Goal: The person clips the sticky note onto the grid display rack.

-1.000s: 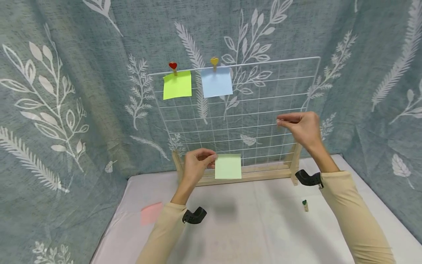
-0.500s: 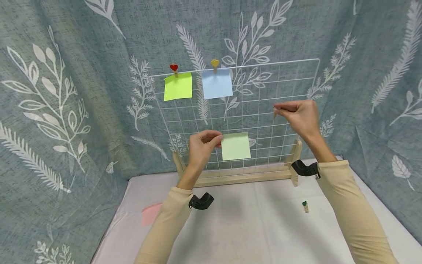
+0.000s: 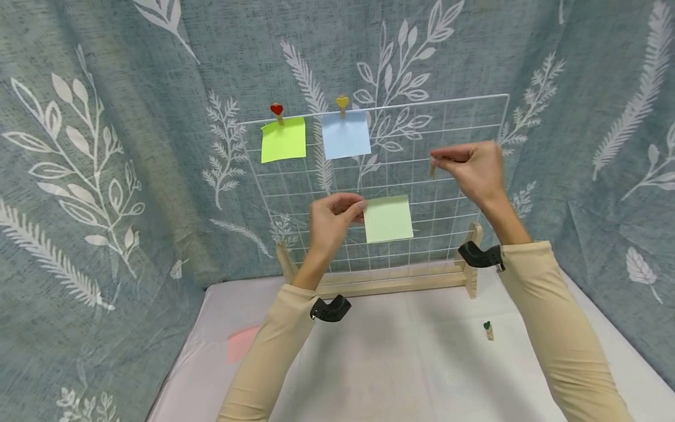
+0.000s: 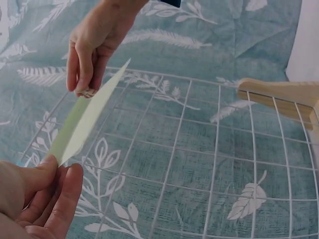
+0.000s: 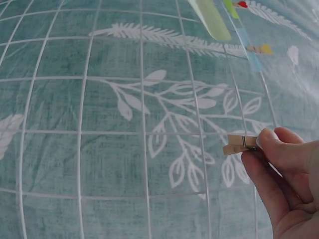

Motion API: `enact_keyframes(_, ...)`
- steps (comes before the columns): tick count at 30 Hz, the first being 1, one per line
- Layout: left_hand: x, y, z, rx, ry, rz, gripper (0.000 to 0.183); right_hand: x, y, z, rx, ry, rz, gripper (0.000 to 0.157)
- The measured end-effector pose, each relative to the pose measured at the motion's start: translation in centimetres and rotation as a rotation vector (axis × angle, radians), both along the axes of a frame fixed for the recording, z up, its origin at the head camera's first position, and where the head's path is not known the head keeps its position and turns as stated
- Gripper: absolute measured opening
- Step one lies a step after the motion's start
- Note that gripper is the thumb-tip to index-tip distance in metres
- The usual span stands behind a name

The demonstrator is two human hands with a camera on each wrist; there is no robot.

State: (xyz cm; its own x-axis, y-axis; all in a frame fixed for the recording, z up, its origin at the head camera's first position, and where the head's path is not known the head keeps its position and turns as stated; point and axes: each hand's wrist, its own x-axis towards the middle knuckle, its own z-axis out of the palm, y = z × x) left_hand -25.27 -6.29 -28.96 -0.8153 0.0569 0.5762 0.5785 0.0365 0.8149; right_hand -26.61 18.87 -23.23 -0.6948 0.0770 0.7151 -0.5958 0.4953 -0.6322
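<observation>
My left hand (image 3: 333,223) pinches a pale green sticky note (image 3: 389,219) by its upper left corner, in front of the white wire grid (image 3: 401,176). In the left wrist view the note (image 4: 87,122) appears nearly edge-on, with thumb and fingers at its corner. Up and to the right, my right hand (image 3: 474,173) pinches a small wooden clothespin (image 5: 239,143) between thumb and fingertips, its legs pointing away from the hand. On the grid's top bar, a red-heart clothespin (image 3: 277,111) holds a lime note (image 3: 285,140) and a yellow-heart clothespin (image 3: 343,105) holds a light blue note (image 3: 346,136).
The grid stands in a wooden base (image 3: 390,285) on a white-covered table (image 3: 390,363). A green-heart clothespin (image 3: 488,330) lies at the right, and a pink note (image 3: 241,344) at the left, partly behind the left sleeve. A leaf-patterned curtain (image 3: 132,176) surrounds the table.
My left hand has raised the pale green note and carried it to the right. My right hand has risen and shifted slightly left with the clothespin. The hung notes stay in place.
</observation>
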Motion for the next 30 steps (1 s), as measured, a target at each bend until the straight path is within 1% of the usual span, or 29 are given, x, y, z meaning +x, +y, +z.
enact_keyframes(6,0.1,-0.1,0.6,0.004,0.021,0.035,0.010,0.0,-0.6,0.7,-0.009,0.007,0.014,0.012)
enact_keyframes(12,0.1,0.7,1.1,0.037,0.025,0.020,0.010,0.2,-0.5,1.2,-0.001,0.015,0.007,0.011)
enact_keyframes(16,-0.2,1.6,2.0,0.055,0.062,-0.008,0.011,0.1,-0.3,2.1,-0.002,0.030,0.001,0.010)
enact_keyframes(20,-0.4,2.3,2.9,0.055,0.081,-0.024,0.012,0.2,-0.4,3.0,-0.028,0.018,-0.003,0.010)
enact_keyframes(23,-0.4,2.6,3.5,0.056,0.095,-0.018,0.011,0.2,-0.7,3.6,-0.023,0.024,-0.005,0.010)
enact_keyframes(26,-0.5,2.7,4.2,0.065,0.106,-0.017,0.011,0.1,-1.1,3.9,0.005,0.046,-0.029,0.008)
enact_keyframes(30,-0.6,2.5,5.2,0.062,0.116,0.000,0.011,-0.1,-1.6,4.3,0.019,0.062,-0.042,0.006)
